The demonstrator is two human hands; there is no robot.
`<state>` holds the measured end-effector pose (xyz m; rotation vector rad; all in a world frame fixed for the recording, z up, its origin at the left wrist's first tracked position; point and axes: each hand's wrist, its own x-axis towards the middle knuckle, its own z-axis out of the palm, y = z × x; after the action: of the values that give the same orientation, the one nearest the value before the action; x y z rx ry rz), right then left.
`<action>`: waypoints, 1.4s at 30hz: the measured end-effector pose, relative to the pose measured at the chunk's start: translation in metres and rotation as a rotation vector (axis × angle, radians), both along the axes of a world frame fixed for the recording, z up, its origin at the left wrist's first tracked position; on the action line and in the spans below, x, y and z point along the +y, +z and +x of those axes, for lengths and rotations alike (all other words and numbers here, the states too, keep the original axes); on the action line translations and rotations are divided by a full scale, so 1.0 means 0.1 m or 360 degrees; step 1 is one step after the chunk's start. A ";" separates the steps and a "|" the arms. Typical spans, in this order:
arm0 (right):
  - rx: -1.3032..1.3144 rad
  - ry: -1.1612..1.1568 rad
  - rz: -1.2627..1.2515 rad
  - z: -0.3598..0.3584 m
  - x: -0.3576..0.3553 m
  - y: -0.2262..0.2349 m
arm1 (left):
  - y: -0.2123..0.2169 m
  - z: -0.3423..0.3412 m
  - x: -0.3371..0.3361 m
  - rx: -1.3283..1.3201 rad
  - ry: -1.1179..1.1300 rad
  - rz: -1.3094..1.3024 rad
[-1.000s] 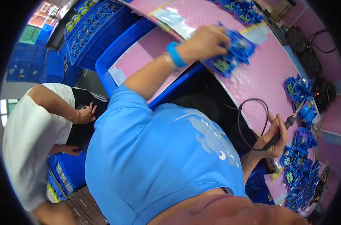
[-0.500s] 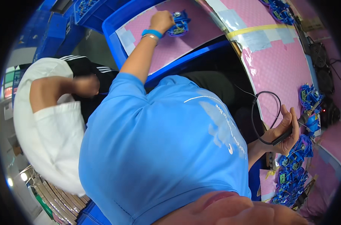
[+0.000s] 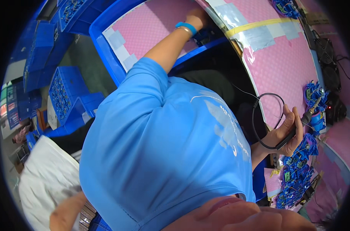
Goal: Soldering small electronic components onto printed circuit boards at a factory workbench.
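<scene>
My right hand is closed around the black handle of a soldering iron, with a looped black cable trailing from it. The iron's metal end points at a blue wired assembly on the bench's far right side. My left hand reaches into a blue bin lined with pink sheet. Its fingers are in shadow near the bench edge and cannot be made out. Close below that hand lies a dark bluish assembly, mostly in shade.
The pink-covered bench carries several more blue assemblies at the lower right. Black fans stand along its far side. Blue crates of parts sit at left. A co-worker's white garment and arm are close at lower left.
My left hand has moved right across the bin toward the bench edge, the blue assembly shifting with it. The co-worker has moved down and back. My right hand keeps the soldering iron nearly still.
</scene>
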<state>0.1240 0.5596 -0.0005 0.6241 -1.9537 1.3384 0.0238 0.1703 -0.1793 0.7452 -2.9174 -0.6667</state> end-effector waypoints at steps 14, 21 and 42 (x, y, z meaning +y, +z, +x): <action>-0.0213 0.0042 0.0066 -0.04 -0.21 -0.01 | -0.80 0.38 -0.10 0.0480 -0.0086 -0.0457; -0.0138 0.0039 0.0067 -0.26 -0.07 -0.04 | 0.89 0.34 -0.22 0.1844 0.0209 -0.0289; -0.0207 -0.0135 0.0008 -0.33 0.01 -0.06 | 1.68 -1.86 0.93 0.0768 -0.1476 -0.0189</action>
<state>0.0906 0.5602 -0.0061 0.4612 -2.0635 1.3516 -0.1618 0.2635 -0.0115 -0.7453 -2.6567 -0.5756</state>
